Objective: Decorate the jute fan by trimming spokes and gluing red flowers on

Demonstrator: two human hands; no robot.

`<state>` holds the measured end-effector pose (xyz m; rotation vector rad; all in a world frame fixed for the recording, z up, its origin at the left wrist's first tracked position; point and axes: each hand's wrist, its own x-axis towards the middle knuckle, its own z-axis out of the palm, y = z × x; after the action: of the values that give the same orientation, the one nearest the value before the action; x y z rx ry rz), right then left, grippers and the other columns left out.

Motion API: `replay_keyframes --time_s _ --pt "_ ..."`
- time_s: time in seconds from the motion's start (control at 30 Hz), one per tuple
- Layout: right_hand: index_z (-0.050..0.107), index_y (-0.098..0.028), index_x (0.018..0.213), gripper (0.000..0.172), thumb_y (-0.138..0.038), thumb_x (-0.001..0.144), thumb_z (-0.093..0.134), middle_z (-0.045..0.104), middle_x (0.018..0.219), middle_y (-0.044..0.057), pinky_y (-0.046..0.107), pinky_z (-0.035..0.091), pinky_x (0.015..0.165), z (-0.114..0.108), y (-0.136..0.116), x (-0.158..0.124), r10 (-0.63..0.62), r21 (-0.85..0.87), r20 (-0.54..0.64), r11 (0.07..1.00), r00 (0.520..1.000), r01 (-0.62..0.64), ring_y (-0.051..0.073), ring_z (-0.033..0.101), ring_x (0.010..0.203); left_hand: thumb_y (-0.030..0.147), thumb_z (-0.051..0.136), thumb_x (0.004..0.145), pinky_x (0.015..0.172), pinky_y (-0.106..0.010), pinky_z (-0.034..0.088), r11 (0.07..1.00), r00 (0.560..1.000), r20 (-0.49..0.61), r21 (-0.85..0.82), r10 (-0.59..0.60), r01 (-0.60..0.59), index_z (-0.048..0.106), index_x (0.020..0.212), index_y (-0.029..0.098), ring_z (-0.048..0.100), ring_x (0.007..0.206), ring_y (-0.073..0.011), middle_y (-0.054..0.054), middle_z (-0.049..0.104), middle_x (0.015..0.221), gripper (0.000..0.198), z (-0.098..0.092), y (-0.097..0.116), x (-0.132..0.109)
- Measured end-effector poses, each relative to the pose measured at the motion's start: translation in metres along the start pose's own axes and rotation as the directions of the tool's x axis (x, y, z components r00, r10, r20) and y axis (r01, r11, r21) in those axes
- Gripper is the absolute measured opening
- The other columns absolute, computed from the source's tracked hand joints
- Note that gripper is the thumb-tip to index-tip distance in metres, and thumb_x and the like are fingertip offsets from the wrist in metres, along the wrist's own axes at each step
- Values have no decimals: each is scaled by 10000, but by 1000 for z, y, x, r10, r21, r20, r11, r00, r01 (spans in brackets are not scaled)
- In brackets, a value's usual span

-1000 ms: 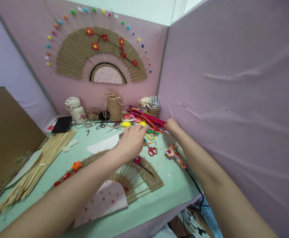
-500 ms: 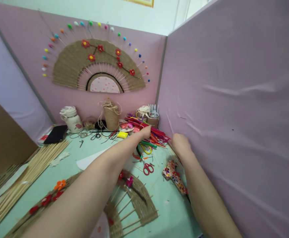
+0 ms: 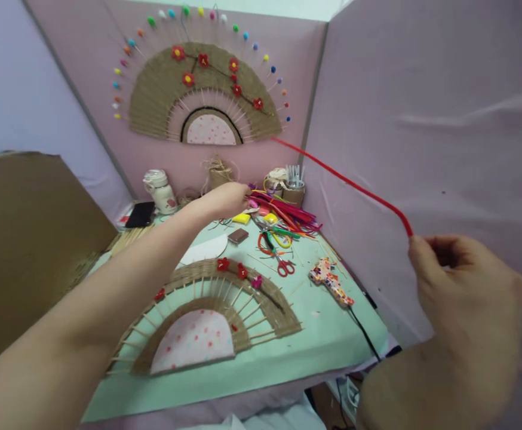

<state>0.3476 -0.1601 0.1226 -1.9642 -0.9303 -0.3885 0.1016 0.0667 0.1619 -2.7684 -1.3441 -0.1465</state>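
My right hand (image 3: pixel 471 292) is raised at the right, thumb and fingers pinched on the end of a long red pipe cleaner (image 3: pixel 355 186). The strand stretches up and left in front of the wall. Across the table, my left hand (image 3: pixel 234 198) is at the near-left side of a pile of red and magenta pipe cleaners (image 3: pixel 294 214); its fingers are mostly hidden. Below my left arm lies a woven twine fan (image 3: pixel 288 322) with stick ribs, red and magenta flowers and a dotted half-round centre (image 3: pixel 198 343). My forearm covers its left part.
Red-handled scissors (image 3: pixel 285 267), pliers (image 3: pixel 267 243) and a patterned glue gun (image 3: pixel 330 280) with a black cord lie on the right. At the back stand a white bottle (image 3: pixel 162 194) and a twine spool (image 3: pixel 220 173). A finished fan (image 3: pixel 153 98) hangs on the partition; cardboard (image 3: pixel 32 239) stands left.
My right hand has come back from the pile toward me and up, drawing out the red pipe cleaner. My left hand has shifted left along the pile. The view has tilted down.
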Motion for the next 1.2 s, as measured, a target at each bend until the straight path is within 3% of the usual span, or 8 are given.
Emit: replay_keyframes --time_s 0.1,0.23,0.37,0.43,0.63,0.8,1.0,1.2 --pt "616 -180 732 252 -423 751 553 607 673 48 297 389 600 28 -15 -26 22 276 80 960 997 -43 171 515 608 288 481 885 839 -308 485 1000 991 -133 -1 17 -18 655 1072 187 651 967 -221 -90 708 1048 274 -16 9 -103" --pt "589 -183 768 236 -414 814 567 553 643 -7 254 385 540 73 -49 -78 -26 661 245 736 969 -147 128 472 552 222 484 908 804 -285 510 974 916 -387 -147 102 -171 630 1090 199 655 923 -175 -67 709 1021 234 8 36 -216" --pt "559 -195 752 153 -286 874 542 543 690 -13 235 395 576 96 -77 -143 -388 788 337 615 858 -31 118 492 615 52 524 839 871 -308 499 905 771 -622 -239 136 -351 609 1106 144 632 960 -177 -104 696 997 294 51 53 -276" --pt "534 -198 737 158 -238 889 517 533 694 -14 229 388 575 99 -79 -174 -532 812 382 583 756 0 113 485 616 28 519 823 853 -312 509 881 760 -637 -282 125 -381 599 1116 115 633 926 -180 -114 694 954 316 73 56 -295" --pt "508 -203 786 169 -268 932 453 516 739 -2 235 404 602 92 -50 -234 -535 742 623 636 571 -213 126 498 661 76 484 868 793 -264 544 846 927 -369 -514 -69 -142 620 1084 178 655 873 -155 -71 711 953 275 139 49 -327" --pt "494 -204 782 213 -327 945 432 519 737 1 252 403 637 77 -30 -241 -518 618 781 721 349 -314 140 496 683 168 480 902 909 -266 516 684 962 -106 -722 -253 100 658 1041 210 642 1043 -155 -71 697 1112 230 162 51 -327" --pt "490 -205 802 175 -302 938 441 536 800 13 267 403 718 83 -39 -232 -527 622 778 724 342 -298 154 504 768 201 503 881 965 -304 477 556 947 53 -798 -316 230 665 1086 214 610 1102 -176 -82 664 1197 262 152 51 -310" --pt "499 -205 834 140 -265 941 431 572 897 31 272 407 792 101 -47 -218 -555 674 719 705 419 -221 160 534 860 213 523 851 826 -304 523 536 923 115 -786 -366 310 647 1120 188 647 826 -158 -87 686 1117 298 144 33 -290"
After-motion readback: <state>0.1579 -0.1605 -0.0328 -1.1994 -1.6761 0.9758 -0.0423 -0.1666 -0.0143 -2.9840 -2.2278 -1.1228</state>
